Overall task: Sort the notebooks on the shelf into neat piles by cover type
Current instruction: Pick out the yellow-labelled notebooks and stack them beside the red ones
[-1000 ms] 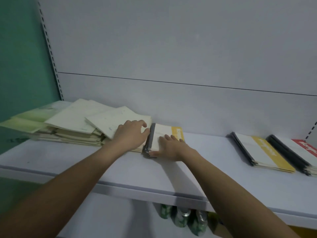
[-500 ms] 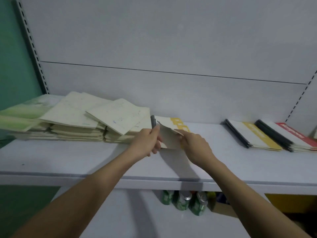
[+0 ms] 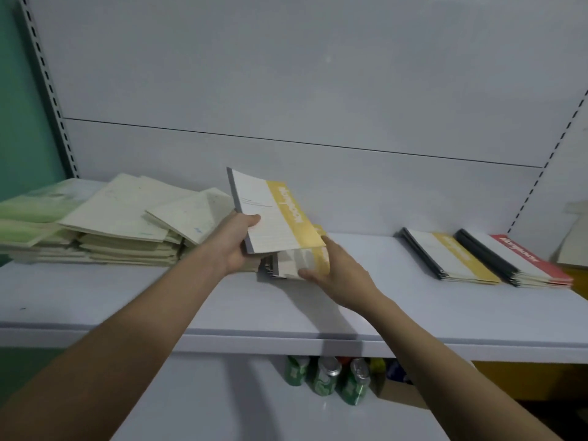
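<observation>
A: On the shelf (image 3: 127, 300), what's sitting there, biggest first?

B: Left of the hands, a sprawling heap of cream notebooks (image 3: 127, 224) is lying flat, covers fanned at odd angles. Further left of it, green notebooks (image 3: 35, 211) are lying against the heap, reaching the shelf's left end.

A: Right of the hands?

B: Well apart from them, a yellow-band pile (image 3: 451, 256) is sitting flat and fairly square. Just beside it, on its far side from the hands, a red-band pile (image 3: 521, 259) with dark spines is sitting, the two nearly touching.

A: And at the hands?

B: The left hand (image 3: 232, 246) is gripping a yellow-band notebook (image 3: 273, 214) at its lower left corner, thumb curled over the cover, holding it tilted up above the shelf. Under it a small stack of yellow-band notebooks (image 3: 302, 262) is lying on the shelf, just beside the cream heap.

A: The right hand?

B: The right hand (image 3: 340, 272) is holding that small stack at its front right edge, thumb lying along the front edge, fingers wrapping the yellow side. Can't tell whether the stack is lifting off the shelf.

A: Anything smaller?

B: Below the shelf, under the hands, green cans (image 3: 324, 377) are standing in a row.
</observation>
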